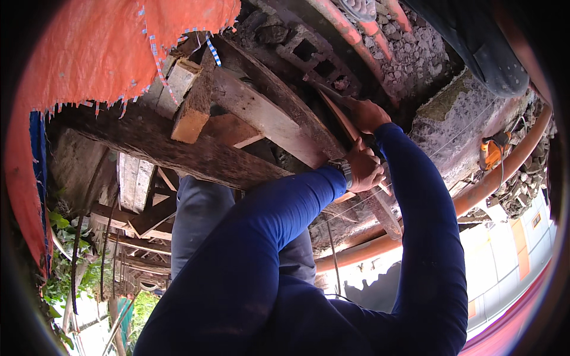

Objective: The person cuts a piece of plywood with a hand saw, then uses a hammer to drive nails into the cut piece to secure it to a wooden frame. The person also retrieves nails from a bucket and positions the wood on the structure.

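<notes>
My left hand (364,168), with a watch on its wrist, is closed round a thin wooden strip (339,114) beside rough timber beams. Just beyond it, my right hand (369,115) is closed at the strip's far part, by a dark, narrow thing (323,86) pointing up and left; its kind is unclear. A long weathered beam (279,98) runs past both hands on the left. Next to it lies a paler board (261,118). Below my left hand, another plank end (383,213) sticks out. Both forearms are in blue sleeves.
A thick dark beam (172,148) crosses at left, under an orange tarp (119,47). Hollow concrete blocks (314,53) and orange pipes (344,26) lie ahead. Another person's dark trouser leg (484,53) is at upper right. An orange tool (493,153) rests near a curved pipe (504,175).
</notes>
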Demonstrator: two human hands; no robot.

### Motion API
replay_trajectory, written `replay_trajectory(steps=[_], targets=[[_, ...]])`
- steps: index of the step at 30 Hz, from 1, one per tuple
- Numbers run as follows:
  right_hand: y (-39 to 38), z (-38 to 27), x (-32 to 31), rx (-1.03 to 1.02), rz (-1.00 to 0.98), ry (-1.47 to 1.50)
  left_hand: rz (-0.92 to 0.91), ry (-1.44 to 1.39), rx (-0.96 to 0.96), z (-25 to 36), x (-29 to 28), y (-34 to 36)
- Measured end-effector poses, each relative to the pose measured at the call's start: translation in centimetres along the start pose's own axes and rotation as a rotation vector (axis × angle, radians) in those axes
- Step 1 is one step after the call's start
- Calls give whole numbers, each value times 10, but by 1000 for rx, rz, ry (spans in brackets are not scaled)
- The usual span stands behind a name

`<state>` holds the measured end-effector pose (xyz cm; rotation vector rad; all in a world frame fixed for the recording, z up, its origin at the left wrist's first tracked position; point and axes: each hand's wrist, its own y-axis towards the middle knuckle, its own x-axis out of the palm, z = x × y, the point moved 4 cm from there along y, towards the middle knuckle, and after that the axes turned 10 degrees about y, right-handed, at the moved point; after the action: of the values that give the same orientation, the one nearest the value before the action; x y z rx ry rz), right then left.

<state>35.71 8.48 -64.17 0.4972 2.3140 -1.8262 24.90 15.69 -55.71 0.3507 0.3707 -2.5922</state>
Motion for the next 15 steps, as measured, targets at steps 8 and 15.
replay_trajectory(steps=[8, 15], targets=[[-10, -73, -31, -294, 240, 281, 136, -36, -44, -7, 0, -5], [2, 5, -5, -95, 44, 18, -54, 13, 5, 2, -10, -6]])
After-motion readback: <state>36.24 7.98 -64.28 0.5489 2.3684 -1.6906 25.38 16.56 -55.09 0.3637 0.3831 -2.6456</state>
